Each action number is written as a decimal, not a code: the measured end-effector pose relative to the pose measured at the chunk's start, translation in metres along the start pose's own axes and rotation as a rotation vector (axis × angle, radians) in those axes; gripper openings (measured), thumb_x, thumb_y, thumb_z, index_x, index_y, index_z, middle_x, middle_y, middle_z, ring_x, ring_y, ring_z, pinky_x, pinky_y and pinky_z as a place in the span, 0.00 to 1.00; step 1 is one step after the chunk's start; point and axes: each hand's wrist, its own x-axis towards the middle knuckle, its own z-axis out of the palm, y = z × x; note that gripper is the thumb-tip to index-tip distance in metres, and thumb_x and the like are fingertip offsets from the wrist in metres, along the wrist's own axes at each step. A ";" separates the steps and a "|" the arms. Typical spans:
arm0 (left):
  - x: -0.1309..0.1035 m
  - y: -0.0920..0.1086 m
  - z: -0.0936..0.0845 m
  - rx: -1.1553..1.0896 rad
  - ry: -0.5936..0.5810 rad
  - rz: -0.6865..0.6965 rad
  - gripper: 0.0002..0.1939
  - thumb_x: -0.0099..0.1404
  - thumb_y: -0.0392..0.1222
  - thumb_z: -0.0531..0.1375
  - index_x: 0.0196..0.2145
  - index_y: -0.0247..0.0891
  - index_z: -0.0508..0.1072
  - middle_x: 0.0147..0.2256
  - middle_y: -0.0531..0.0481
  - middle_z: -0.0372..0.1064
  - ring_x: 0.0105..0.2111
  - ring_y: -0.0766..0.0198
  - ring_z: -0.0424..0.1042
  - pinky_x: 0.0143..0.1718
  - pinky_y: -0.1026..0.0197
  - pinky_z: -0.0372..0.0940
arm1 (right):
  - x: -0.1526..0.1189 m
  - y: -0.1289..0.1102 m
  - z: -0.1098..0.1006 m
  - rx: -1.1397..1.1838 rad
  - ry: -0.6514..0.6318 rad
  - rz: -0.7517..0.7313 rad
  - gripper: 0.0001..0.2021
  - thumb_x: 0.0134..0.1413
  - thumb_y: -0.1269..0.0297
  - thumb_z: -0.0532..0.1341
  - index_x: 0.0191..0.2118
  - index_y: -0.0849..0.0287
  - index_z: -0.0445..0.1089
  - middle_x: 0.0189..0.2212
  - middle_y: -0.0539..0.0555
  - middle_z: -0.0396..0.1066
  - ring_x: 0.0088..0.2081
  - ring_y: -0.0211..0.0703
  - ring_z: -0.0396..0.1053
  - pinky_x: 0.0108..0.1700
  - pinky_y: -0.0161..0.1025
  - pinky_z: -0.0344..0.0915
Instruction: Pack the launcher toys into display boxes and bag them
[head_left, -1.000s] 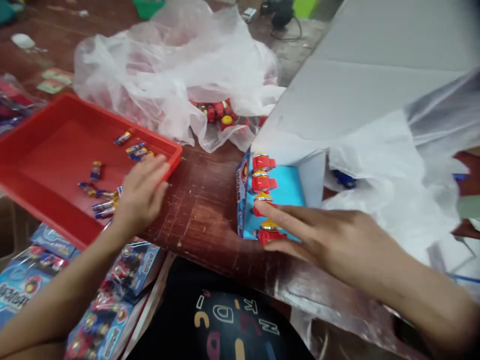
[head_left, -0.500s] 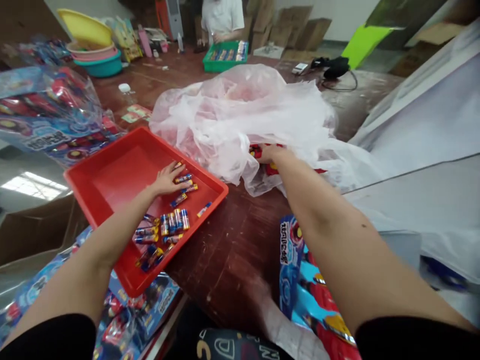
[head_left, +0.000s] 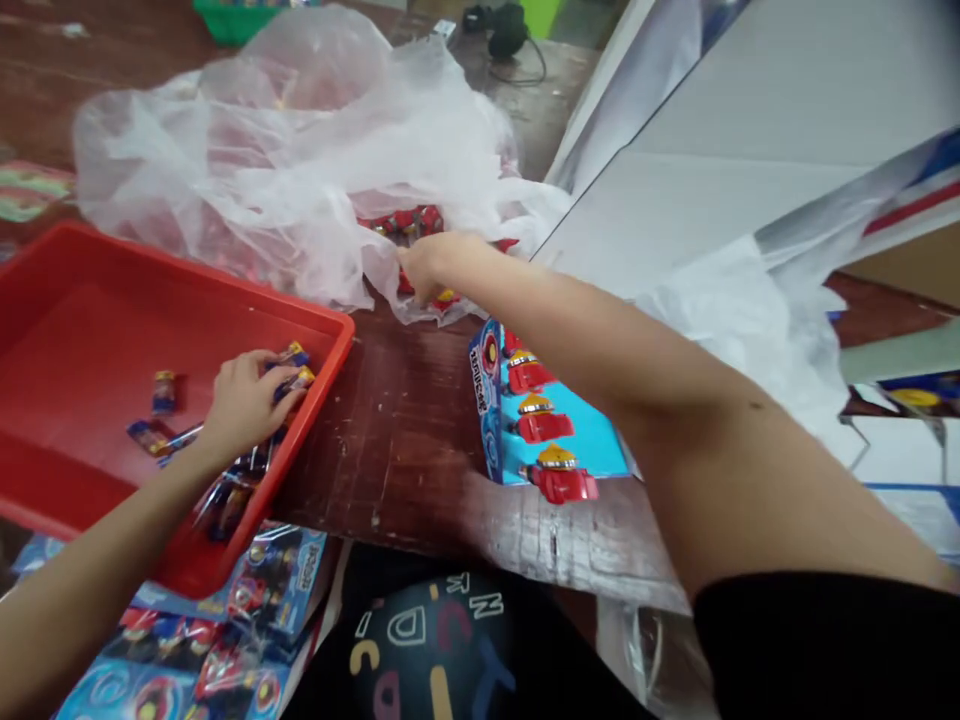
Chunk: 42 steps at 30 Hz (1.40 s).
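Observation:
My left hand is inside the red plastic tray, at its right side. Its fingers curl around small blue-and-yellow tubes; more tubes lie under and beside the palm. My right hand is at the opening of a crumpled white plastic bag. Its fingers are bent together at the bag's edge, and their tips are hidden, so what they pinch is unclear. Red toy pieces show in the opening around it. Under my right forearm stands a blue display box holding red toys with yellow tops.
Packaged toys in blue printed bags lie below the tray at lower left. A green tray and a black object with a cable are at the back. Large white panels stand at the right.
My view has swung right and down. My left hand has moved toward the tray's right wall and closed around tubes there. My right hand has drawn back toward the bag's edge.

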 end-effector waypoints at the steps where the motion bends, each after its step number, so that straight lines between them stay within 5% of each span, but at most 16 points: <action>1: 0.001 0.005 -0.003 0.020 -0.010 -0.031 0.25 0.72 0.57 0.56 0.51 0.35 0.80 0.56 0.29 0.65 0.58 0.33 0.64 0.60 0.31 0.60 | -0.022 -0.006 -0.009 -0.030 -0.005 -0.053 0.31 0.58 0.39 0.67 0.53 0.64 0.76 0.38 0.56 0.78 0.44 0.53 0.76 0.51 0.49 0.72; 6: 0.002 0.038 -0.027 -0.080 0.040 -0.122 0.17 0.71 0.52 0.57 0.45 0.35 0.77 0.54 0.32 0.66 0.57 0.39 0.63 0.61 0.35 0.58 | -0.156 -0.021 -0.038 0.096 0.219 -0.292 0.36 0.57 0.40 0.68 0.62 0.61 0.68 0.48 0.62 0.75 0.48 0.59 0.75 0.51 0.52 0.72; 10: -0.016 0.108 -0.056 -0.539 0.161 -0.138 0.16 0.72 0.50 0.61 0.51 0.38 0.71 0.48 0.40 0.72 0.49 0.52 0.71 0.55 0.46 0.66 | -0.248 -0.024 -0.020 0.389 0.380 -0.390 0.35 0.58 0.42 0.70 0.62 0.58 0.65 0.53 0.63 0.73 0.52 0.57 0.74 0.55 0.52 0.72; 14: -0.045 0.201 -0.069 -1.116 0.098 -0.089 0.18 0.72 0.48 0.64 0.55 0.39 0.71 0.45 0.45 0.75 0.42 0.61 0.75 0.44 0.59 0.71 | -0.300 -0.026 0.016 0.631 0.473 -0.405 0.30 0.58 0.51 0.72 0.60 0.56 0.64 0.52 0.61 0.74 0.52 0.53 0.74 0.56 0.50 0.72; 19: -0.056 0.275 -0.054 -1.175 -0.097 0.151 0.15 0.76 0.44 0.61 0.57 0.41 0.76 0.45 0.46 0.76 0.43 0.64 0.75 0.46 0.61 0.70 | -0.341 -0.017 0.044 0.963 0.437 -0.345 0.28 0.59 0.65 0.66 0.62 0.54 0.58 0.52 0.57 0.70 0.45 0.42 0.73 0.45 0.38 0.72; 24: -0.050 0.299 -0.045 -1.254 -0.213 0.224 0.16 0.77 0.45 0.59 0.58 0.42 0.76 0.46 0.45 0.78 0.42 0.62 0.76 0.44 0.59 0.73 | -0.373 -0.009 0.052 0.981 0.404 -0.356 0.27 0.57 0.67 0.65 0.59 0.53 0.56 0.50 0.55 0.67 0.47 0.43 0.71 0.47 0.41 0.70; 29: -0.045 0.307 -0.061 -1.226 -0.331 0.306 0.14 0.77 0.42 0.59 0.57 0.43 0.77 0.45 0.48 0.77 0.43 0.65 0.76 0.47 0.63 0.71 | -0.392 -0.002 0.056 1.013 0.500 -0.412 0.27 0.55 0.65 0.68 0.57 0.51 0.59 0.48 0.55 0.68 0.48 0.46 0.70 0.49 0.45 0.70; 37: -0.038 0.321 -0.075 -1.123 -0.343 0.382 0.12 0.75 0.43 0.62 0.54 0.40 0.77 0.43 0.48 0.75 0.41 0.66 0.75 0.44 0.65 0.70 | -0.406 0.001 0.057 0.970 0.553 -0.417 0.22 0.57 0.63 0.69 0.54 0.50 0.62 0.45 0.54 0.70 0.46 0.44 0.72 0.44 0.43 0.72; 42: -0.039 0.328 -0.072 -1.033 -0.302 0.461 0.10 0.75 0.41 0.62 0.51 0.37 0.76 0.42 0.49 0.73 0.41 0.68 0.74 0.44 0.67 0.69 | -0.412 0.001 0.060 0.924 0.420 -0.452 0.20 0.60 0.67 0.67 0.54 0.48 0.62 0.46 0.53 0.71 0.50 0.43 0.72 0.47 0.42 0.72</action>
